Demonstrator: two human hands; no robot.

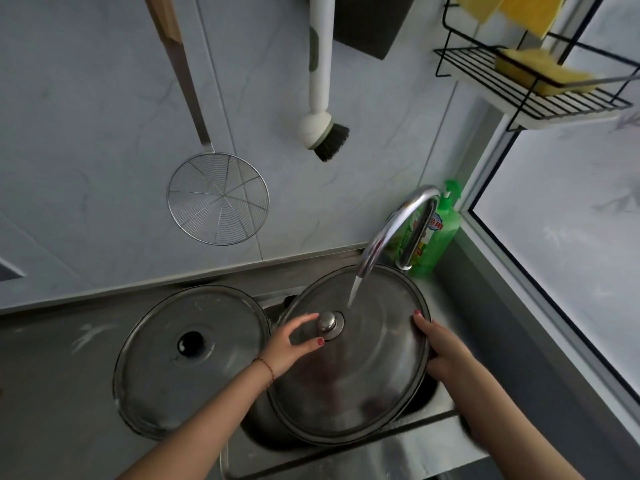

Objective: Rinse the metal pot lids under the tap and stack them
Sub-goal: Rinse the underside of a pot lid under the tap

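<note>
Steel lid [363, 382] being held under tap [391, 233], water stream striking it. Second lid [156, 382] lying flat left of tap. Right hand [441, 351] gripping steel lid's rim right of tap. Left hand [287, 348] curling round knob [328, 322] below tap.

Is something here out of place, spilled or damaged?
Nothing looks damaged or spilled. Only whitish smears mark the counter left of the resting lid. The rinsed lid is over the sink, held by the left hand and right hand.
</note>
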